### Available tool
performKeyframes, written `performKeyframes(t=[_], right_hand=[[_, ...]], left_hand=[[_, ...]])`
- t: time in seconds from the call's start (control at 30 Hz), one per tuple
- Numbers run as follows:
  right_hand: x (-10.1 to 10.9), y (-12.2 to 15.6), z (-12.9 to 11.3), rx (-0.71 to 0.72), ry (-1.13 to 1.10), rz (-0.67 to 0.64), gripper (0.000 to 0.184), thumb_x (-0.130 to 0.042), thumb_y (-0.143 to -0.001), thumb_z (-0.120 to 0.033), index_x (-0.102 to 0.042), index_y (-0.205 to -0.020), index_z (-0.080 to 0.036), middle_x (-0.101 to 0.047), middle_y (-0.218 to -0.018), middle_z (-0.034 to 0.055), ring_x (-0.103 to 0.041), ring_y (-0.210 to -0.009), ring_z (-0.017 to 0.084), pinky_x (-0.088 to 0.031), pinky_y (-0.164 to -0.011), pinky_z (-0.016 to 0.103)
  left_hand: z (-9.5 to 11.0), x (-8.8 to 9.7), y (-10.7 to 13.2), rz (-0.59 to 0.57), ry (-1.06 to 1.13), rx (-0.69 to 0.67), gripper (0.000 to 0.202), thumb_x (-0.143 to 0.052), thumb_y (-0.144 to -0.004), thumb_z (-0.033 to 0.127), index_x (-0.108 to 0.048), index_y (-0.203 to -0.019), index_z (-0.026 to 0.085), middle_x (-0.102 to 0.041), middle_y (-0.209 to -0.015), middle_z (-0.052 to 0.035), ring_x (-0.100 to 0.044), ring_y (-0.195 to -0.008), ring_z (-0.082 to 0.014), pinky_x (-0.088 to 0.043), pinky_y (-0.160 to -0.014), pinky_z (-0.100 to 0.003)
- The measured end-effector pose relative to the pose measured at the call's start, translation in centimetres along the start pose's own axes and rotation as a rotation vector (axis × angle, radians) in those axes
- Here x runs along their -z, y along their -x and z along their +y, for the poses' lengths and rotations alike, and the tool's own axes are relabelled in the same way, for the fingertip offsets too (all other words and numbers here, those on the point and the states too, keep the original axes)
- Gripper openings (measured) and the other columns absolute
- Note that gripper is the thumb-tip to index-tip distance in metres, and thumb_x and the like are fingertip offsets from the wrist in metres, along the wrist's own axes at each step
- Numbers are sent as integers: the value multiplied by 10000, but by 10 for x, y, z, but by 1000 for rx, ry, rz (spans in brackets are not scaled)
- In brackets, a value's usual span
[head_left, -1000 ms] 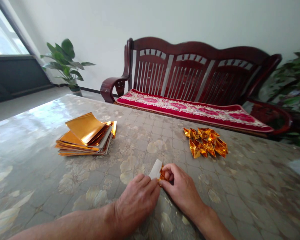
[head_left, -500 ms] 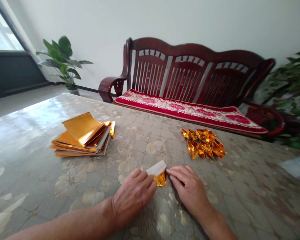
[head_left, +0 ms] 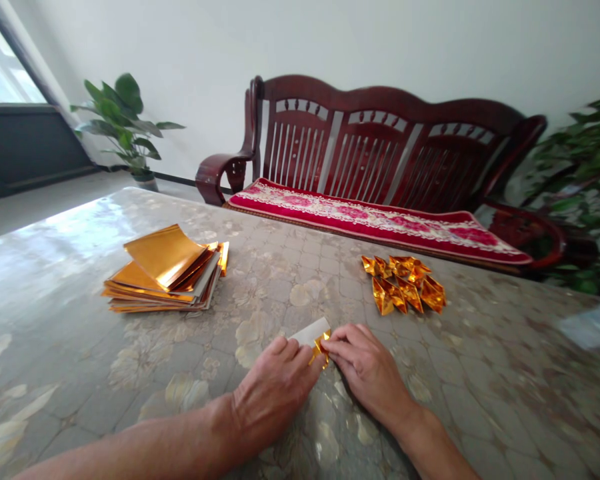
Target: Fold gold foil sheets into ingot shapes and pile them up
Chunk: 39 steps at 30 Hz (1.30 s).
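The left hand (head_left: pixel 275 393) and the right hand (head_left: pixel 367 367) meet low in the view, almost touching, both narrowed to a pinch on a small piece of folded foil paper (head_left: pixel 320 347). The piece sits just above the worktop (head_left: pixel 285 300) between the two sets of fingertips, its white backing pointing away from the person and its gold face folded in at the near side. Whether it touches the surface is hidden by the fingers.

Well to the left, a loose stack of gold foil sheets (head_left: pixel 163 280) lies with its top sheet curling up, its edges fanned and uneven. To the right and farther out, a small heap of folded gold foil pieces (head_left: pixel 405 287) rests near the worktop's far edge. Stretches of patterned cover separate both groups from the hands, leaving room to move on either side.

The far edge runs just in front of a red cushion (head_left: pixel 360 217) on a dark wooden bench (head_left: pixel 380 140), and a potted plant (head_left: pixel 115 117) stands beyond the left corner.
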State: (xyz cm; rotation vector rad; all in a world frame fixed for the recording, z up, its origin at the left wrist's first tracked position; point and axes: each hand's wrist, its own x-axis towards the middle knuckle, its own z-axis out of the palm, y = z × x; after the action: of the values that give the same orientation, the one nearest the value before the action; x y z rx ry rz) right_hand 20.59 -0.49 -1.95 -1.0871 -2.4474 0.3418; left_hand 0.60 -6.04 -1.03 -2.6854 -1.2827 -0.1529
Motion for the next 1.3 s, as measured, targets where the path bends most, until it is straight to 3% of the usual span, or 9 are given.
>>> performKeyframes(t=[0.17,0.37,0.67,1.13,1.3], right_hand=[[0,-3,3,-86,-78,-13,174,-643,-914,-196,-752,-990,-309,-667,-950,15,-562,-926,200,-452,-812,344],[-2,-8,-1,-187,-95,-18,127,-761,-805,-225,-713,-914,-267,-671,-953,-7,-554,-957,206,-422,-860,343],[-4,-13,1,-187,-42,-43,59,-698,-847,-233,-643,-848,-254,-659,-930,-14,-541,-936,200,-403,-824,325],[3,-4,-6,-159,4,-79,229,-726,-817,-264,-609,-1013,-267,-617,-1068,8,-515,-1031,224,-384,-888,358],[7,-2,-6,-142,-32,-99,293,-764,-763,-258,-635,-1026,-275,-621,-1065,5,-527,-1027,225,-393,-888,352]], left_hand=[[8,-2,-2,-33,-64,9,212,-519,-870,90,-580,-1064,151,-600,-920,-61,-529,-789,-217,-407,-673,-357],[11,-11,0,-43,-120,-22,275,-527,-860,103,-610,-1121,103,-609,-977,-89,-527,-834,-224,-422,-673,-347],[8,-11,2,-29,-87,-44,275,-510,-880,86,-604,-1138,99,-616,-1035,-85,-529,-860,-222,-436,-717,-354],[5,-2,7,-112,66,22,334,-534,-888,121,-536,-1220,158,-624,-1120,-91,-569,-944,-255,-456,-798,-388],[-4,7,12,-80,204,-30,422,-585,-883,177,-507,-1296,205,-604,-1226,-99,-565,-1081,-262,-443,-917,-400]])
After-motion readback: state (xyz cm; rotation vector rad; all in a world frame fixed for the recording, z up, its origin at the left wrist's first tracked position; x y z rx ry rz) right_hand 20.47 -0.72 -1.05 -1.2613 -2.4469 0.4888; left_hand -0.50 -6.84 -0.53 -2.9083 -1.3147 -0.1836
